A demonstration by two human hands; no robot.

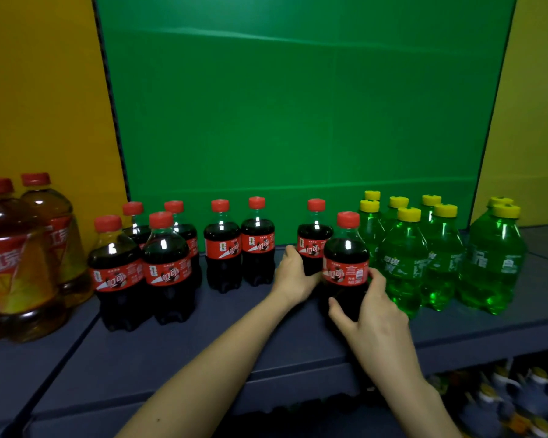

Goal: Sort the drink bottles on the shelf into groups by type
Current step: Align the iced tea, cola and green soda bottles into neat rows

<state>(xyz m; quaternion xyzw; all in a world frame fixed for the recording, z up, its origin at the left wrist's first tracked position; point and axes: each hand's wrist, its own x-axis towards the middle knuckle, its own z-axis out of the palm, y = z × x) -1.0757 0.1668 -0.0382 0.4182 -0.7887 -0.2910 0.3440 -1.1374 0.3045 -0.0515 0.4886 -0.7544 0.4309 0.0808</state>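
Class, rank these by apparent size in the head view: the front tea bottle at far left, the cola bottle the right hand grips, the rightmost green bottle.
1. Tea bottle, clearly largest, though cropped.
2. Cola bottle and green bottle look alike; unranked.

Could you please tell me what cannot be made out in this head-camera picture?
All in the head view:
Tea bottles: cut off by the left edge, so their count is unknown.
Rear green bottles: mostly hidden by the front ones; little more than caps show.
Left hand: its fingertips are hidden behind the rear cola it holds.
Lower-shelf things: dark and blurred, bottom right.
Small print on the front cola: too small to read.
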